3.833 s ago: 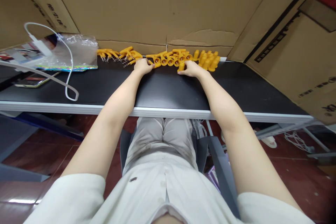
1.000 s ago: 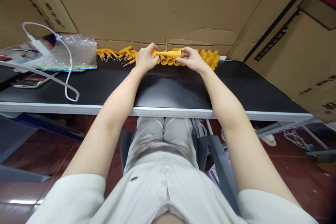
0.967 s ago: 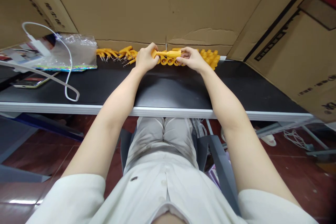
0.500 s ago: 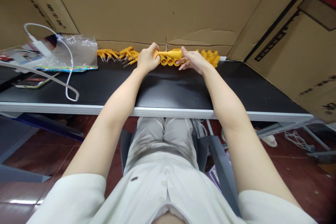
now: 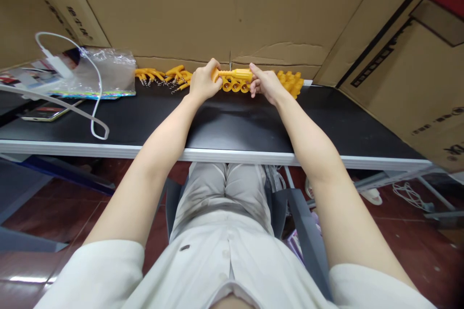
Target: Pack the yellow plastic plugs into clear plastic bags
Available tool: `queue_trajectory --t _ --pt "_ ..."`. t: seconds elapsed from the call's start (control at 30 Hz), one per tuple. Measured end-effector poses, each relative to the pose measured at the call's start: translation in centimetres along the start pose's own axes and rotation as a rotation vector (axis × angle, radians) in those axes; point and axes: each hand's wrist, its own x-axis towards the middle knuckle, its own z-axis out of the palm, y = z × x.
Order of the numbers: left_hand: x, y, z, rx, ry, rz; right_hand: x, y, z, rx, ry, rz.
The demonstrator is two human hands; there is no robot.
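In the head view, a black tabletop (image 5: pixel 235 128) lies under both hands, with a cardboard wall (image 5: pixel 152 14) beyond them. The left hand (image 5: pixel 206 80) is closed round one end of a yellow tool (image 5: pixel 239 74) between the hands; the right hand (image 5: pixel 267 85), half curled, is at its other end, its grip unclear. Left of the hands: yellow handles with metal spirals (image 5: pixel 149 74), then a plastic bag (image 5: pixel 112 70). Yellow sleeves (image 5: pixel 294 84) crowd the right hand's far side.
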Motion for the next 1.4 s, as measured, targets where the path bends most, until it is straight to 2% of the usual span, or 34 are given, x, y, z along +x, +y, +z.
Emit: queue_trajectory --t 0.13,0.33,0.47,0.67,0.93,1.07,1.2,1.4 --pt "0.2 -0.3 0.4 -0.008 0.003 0.017 0.2 0.2 0.1 -0.011 0.03 0.037" --pt "1.6 -2.7 2.7 -0.077 0.08 0.122 0.4 0.3 0.6 0.115 0.053 0.097" --pt "2.3 -3.9 3.6 -0.123 0.096 0.157 0.7 0.6 0.7 0.193 0.01 0.109" --pt "2.4 -4.5 3.8 -0.149 0.085 0.178 0.4 1.2 0.0 0.229 -0.066 0.047" --pt "2.6 -4.4 3.9 -0.136 0.072 0.153 0.8 1.9 -0.2 0.284 -0.053 -0.043" --pt "2.5 -4.4 3.8 -0.155 0.085 0.179 1.0 2.0 -0.2 0.291 -0.045 -0.05" --pt "2.3 -4.1 3.6 -0.143 0.063 0.143 1.1 2.0 -0.2 0.28 -0.041 -0.055" --pt "2.5 -4.4 4.0 -0.186 0.109 0.193 1.3 2.2 -0.4 0.254 -0.049 -0.069"
